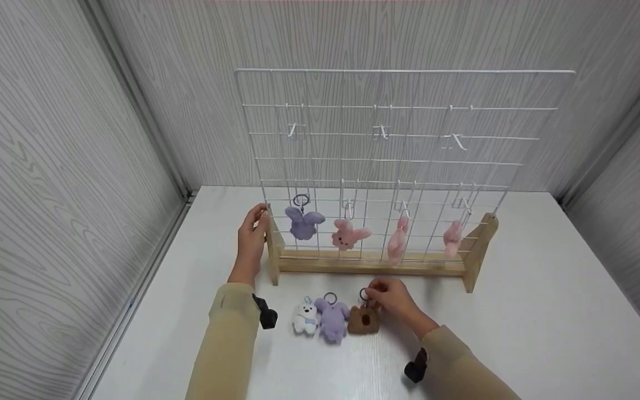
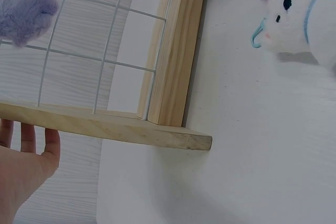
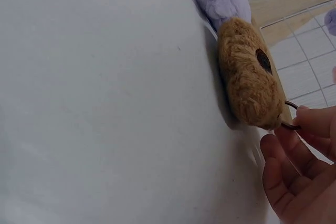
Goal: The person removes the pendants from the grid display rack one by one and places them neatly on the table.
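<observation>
My right hand (image 1: 396, 297) pinches the dark metal ring (image 3: 292, 115) of a brown plush keychain (image 1: 363, 320) between thumb and fingers. The brown plush's dark snout faces up in the head view. Beside it on the table are a purple plush keychain (image 1: 333, 320) and a white bear keychain (image 1: 305, 318) with a light blue ribbon. At the rack's left side, my left hand (image 1: 251, 239) holds the wooden side board (image 2: 105, 129), its fingers against the outer face. The thumb is hidden in the left wrist view.
A white wire grid rack (image 1: 386, 161) stands on a wooden base (image 1: 373, 266). From its lower hooks hang a purple bunny (image 1: 304, 225) and three pink plush keychains, one being a pink bunny (image 1: 348, 235). Upper hooks (image 1: 384, 132) hold nothing. Patterned walls enclose the white table (image 1: 542, 311).
</observation>
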A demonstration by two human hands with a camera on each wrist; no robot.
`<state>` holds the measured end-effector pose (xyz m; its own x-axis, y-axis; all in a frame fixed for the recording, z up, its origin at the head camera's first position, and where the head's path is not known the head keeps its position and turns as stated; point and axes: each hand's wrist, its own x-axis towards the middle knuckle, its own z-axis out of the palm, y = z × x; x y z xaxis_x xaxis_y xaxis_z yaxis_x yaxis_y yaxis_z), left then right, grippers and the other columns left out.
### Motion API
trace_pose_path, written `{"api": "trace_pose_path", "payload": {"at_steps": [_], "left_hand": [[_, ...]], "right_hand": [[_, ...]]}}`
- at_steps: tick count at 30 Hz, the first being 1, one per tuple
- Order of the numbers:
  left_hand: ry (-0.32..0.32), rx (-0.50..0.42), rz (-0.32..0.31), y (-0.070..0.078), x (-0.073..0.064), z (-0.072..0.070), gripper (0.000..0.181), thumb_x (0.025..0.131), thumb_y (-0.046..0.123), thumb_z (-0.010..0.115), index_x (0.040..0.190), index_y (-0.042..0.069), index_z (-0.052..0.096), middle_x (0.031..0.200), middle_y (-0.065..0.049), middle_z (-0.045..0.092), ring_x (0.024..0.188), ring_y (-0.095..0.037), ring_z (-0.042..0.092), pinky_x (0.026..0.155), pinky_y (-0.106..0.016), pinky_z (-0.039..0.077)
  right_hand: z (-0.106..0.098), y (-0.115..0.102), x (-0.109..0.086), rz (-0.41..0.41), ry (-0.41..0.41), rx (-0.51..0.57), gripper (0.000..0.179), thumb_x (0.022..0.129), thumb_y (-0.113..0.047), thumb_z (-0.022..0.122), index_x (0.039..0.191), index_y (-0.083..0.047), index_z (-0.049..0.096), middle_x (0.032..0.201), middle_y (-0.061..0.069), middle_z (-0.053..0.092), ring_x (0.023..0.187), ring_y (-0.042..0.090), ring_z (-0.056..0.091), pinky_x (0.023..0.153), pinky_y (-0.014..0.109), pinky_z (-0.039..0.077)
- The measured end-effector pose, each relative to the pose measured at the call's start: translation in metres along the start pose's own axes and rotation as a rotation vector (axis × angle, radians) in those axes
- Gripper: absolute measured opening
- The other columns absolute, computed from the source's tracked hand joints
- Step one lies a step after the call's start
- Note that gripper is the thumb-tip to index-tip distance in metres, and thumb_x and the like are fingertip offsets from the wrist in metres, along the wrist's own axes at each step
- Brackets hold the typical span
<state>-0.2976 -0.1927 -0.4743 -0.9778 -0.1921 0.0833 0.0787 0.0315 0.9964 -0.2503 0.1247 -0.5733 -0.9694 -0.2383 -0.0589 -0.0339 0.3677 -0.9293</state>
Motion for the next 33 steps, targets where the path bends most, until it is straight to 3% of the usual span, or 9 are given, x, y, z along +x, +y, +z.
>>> {"api": "trace_pose_path", "payload": {"at_steps": [10, 18, 27, 33], "left_hand": [[-0.023, -0.040, -0.045, 0.000, 0.001, -0.001, 0.041, 0.098, 0.036, 0.045, 0.136, 0.022, 0.044, 0.141, -0.005, 0.034, 0.126, -0.022, 0.036, 0.100, -0.045, 0.034], [-0.016, -0.046, -0.019, -0.001, 0.001, 0.000, 0.040, 0.098, 0.036, 0.046, 0.134, 0.020, 0.046, 0.138, -0.004, 0.038, 0.121, -0.020, 0.040, 0.097, -0.044, 0.037], [-0.014, -0.032, -0.003, 0.002, 0.001, 0.000, 0.042, 0.098, 0.036, 0.046, 0.136, 0.017, 0.045, 0.138, -0.004, 0.038, 0.122, -0.021, 0.039, 0.097, -0.045, 0.037], [-0.013, -0.019, -0.005, 0.000, 0.001, 0.000, 0.040, 0.098, 0.037, 0.045, 0.134, 0.020, 0.046, 0.139, -0.005, 0.037, 0.122, -0.021, 0.040, 0.096, -0.043, 0.038]], "right_hand": [[0.001, -0.002, 0.003, 0.021, -0.003, -0.094, 0.007, 0.087, -0.007, 0.065, 0.083, -0.002, 0.062, 0.074, 0.005, 0.060, 0.060, 0.015, 0.053, 0.051, 0.028, 0.045], [0.002, 0.000, 0.002, 0.014, 0.032, -0.119, 0.005, 0.085, -0.005, 0.065, 0.082, -0.003, 0.063, 0.073, 0.004, 0.059, 0.060, 0.015, 0.054, 0.051, 0.029, 0.046], [-0.004, -0.009, -0.004, -0.089, 0.093, -0.135, 0.004, 0.085, -0.006, 0.066, 0.083, -0.003, 0.064, 0.077, 0.003, 0.059, 0.067, 0.015, 0.054, 0.055, 0.028, 0.047], [-0.005, -0.021, -0.011, -0.154, 0.057, -0.045, 0.006, 0.086, -0.005, 0.065, 0.087, 0.000, 0.064, 0.079, 0.008, 0.060, 0.068, 0.022, 0.057, 0.056, 0.030, 0.050]]}}
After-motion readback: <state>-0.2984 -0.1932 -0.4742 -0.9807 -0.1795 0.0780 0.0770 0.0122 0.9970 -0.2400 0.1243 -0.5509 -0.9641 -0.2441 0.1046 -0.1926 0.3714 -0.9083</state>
